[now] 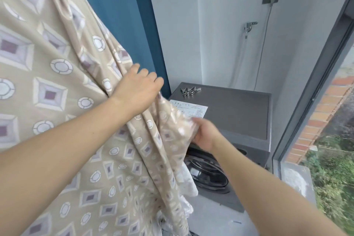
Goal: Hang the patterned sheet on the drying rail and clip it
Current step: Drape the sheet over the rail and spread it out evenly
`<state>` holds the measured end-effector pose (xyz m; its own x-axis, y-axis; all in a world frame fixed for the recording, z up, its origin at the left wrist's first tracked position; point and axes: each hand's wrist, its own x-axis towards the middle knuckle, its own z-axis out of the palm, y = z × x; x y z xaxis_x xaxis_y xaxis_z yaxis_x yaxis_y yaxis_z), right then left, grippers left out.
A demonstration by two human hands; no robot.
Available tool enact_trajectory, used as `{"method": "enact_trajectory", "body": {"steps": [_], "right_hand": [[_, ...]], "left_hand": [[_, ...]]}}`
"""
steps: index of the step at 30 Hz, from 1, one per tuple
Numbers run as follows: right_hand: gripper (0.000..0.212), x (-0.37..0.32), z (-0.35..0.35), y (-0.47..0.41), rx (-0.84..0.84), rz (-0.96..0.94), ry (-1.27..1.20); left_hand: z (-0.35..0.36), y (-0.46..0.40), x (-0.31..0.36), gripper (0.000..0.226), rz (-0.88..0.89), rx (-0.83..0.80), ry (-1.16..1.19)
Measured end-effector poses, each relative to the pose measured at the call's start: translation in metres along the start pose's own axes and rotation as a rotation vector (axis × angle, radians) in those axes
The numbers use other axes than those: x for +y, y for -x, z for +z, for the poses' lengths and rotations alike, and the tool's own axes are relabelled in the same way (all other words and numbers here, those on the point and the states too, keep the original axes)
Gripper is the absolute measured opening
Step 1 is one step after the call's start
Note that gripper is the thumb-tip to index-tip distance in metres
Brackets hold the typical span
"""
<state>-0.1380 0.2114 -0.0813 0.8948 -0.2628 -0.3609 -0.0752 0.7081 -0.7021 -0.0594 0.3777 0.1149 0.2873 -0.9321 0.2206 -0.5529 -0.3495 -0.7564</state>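
From my head view, my left arm reaches forward and up across the frame, and my left hand sits back-up against a gathered fold of the patterned sheet, its fingers curled over the cloth and clamped on it. My right arm comes in from the lower right, and my right hand is lower, palm turned toward the cloth; it holds the sheet's blurred trailing edge, though I cannot tell exactly how its fingers lie, since the cloth hides them. The one sheet, beige with purple diamonds and white circles, fills the left half of my view, draping down from above the frame past both hands; the rail itself is out of sight. Beyond my hands stands one grey washing machine, with a small cluster of metal clips lying on its top near the back left corner; I count about three, touching each other. One white label sheet lies flat just in front of them.
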Motion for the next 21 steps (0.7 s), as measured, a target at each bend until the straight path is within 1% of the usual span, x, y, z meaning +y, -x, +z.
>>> {"method": "enact_trajectory", "body": {"steps": [1,2,4,5,6,8,9,10,11,13,14,16,18,20,21], "right_hand": [[0.027,-0.025,-0.001,0.003,0.06,-0.08,-0.074],[0.031,-0.053,-0.001,0.004,0.107,-0.164,-0.123],[0.028,-0.108,0.008,0.016,0.154,-0.344,-0.156],[0.026,-0.132,0.014,0.024,0.183,-0.439,-0.129],[0.025,-0.153,0.022,0.033,0.224,-0.537,-0.081],[0.019,-0.187,0.042,0.054,0.349,-0.716,0.107],[0.019,-0.2,0.052,0.065,0.409,-0.808,0.208],[0.021,-0.21,0.061,0.075,0.464,-0.901,0.281],[0.021,-0.219,0.069,0.086,0.51,-1.001,0.317],[0.02,-0.236,0.076,0.103,0.651,-1.119,0.385],[0.02,-0.243,0.075,0.108,0.694,-1.144,0.408],[0.024,-0.248,0.075,0.121,0.719,-1.084,0.517],[0.019,-0.247,0.068,0.131,0.687,-0.989,0.566],[0.013,-0.241,0.056,0.147,0.626,-0.933,0.502],[0.016,-0.236,0.047,0.154,0.607,-0.929,0.49]], "left_hand": [[0.0,-0.003,-0.002,0.016,-0.043,0.045,0.001],[-0.001,-0.008,-0.004,0.025,-0.106,0.028,-0.001],[-0.006,-0.02,-0.01,0.048,-0.221,-0.071,-0.028],[-0.011,-0.027,-0.014,0.05,-0.266,-0.095,-0.063],[-0.016,-0.035,-0.018,0.048,-0.322,-0.125,-0.081],[-0.028,-0.05,-0.028,0.042,-0.456,-0.158,-0.017],[-0.035,-0.056,-0.032,0.04,-0.511,-0.154,0.034],[-0.042,-0.062,-0.036,0.038,-0.542,-0.116,0.091],[-0.051,-0.069,-0.041,0.038,-0.559,-0.038,0.141],[-0.07,-0.083,-0.053,0.039,-0.614,0.15,0.24],[-0.081,-0.09,-0.06,0.039,-0.643,0.231,0.293],[-0.096,-0.103,-0.069,0.038,-0.675,0.331,0.38],[-0.101,-0.113,-0.065,0.036,-0.646,0.354,0.454],[-0.102,-0.12,-0.054,0.034,-0.632,0.337,0.461],[-0.105,-0.122,-0.05,0.034,-0.653,0.339,0.458]]}}
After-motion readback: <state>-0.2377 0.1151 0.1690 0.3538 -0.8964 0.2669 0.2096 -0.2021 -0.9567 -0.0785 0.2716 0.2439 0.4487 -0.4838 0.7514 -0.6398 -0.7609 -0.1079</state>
